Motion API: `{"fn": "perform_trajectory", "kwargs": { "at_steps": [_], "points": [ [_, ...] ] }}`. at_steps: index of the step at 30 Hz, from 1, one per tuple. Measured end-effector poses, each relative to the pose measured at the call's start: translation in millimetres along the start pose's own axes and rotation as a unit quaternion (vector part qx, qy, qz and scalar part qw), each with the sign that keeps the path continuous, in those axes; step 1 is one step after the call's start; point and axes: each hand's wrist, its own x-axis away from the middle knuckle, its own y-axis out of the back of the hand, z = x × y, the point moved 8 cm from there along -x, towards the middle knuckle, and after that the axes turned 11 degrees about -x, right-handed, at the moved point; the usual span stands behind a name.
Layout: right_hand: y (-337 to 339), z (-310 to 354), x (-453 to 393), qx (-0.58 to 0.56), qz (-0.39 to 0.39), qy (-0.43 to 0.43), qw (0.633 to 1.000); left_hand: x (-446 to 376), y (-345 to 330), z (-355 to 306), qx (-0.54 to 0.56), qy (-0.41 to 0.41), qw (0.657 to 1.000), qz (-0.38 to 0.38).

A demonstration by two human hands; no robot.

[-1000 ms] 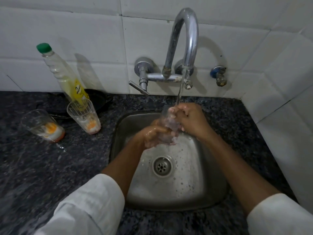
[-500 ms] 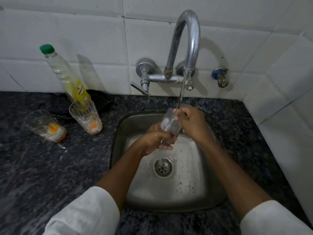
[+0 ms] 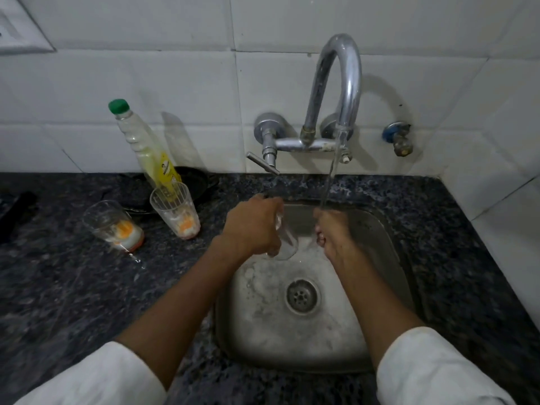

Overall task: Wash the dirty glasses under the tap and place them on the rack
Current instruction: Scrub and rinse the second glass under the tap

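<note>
My left hand grips the rinsed glass left of the tap stream, tilted over the sink, I judge to drain. My right hand, curled and empty, rinses under it. Two dirty glasses wait left on the bench.

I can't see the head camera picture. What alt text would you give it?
A person's left hand holds a clear glass over a steel sink, while the right hand sits under the running tap. Two dirty glasses and a soap bottle stand on the dark counter.
</note>
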Motion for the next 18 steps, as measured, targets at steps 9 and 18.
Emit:
{"fn": "perform_trajectory", "kwargs": {
  "at_steps": [9,18],
  "points": [
    [-99.3,102.6,63.2,0.420,-0.003,0.431,0.798,11.0,-7.2,31.5,-0.015,-0.003,0.999,0.043],
    [-115.1,111.1,54.2,0.386,-0.036,0.357,0.850,21.7,0.3,55.6,0.001,-0.030,1.000,-0.009]
  ]
}}
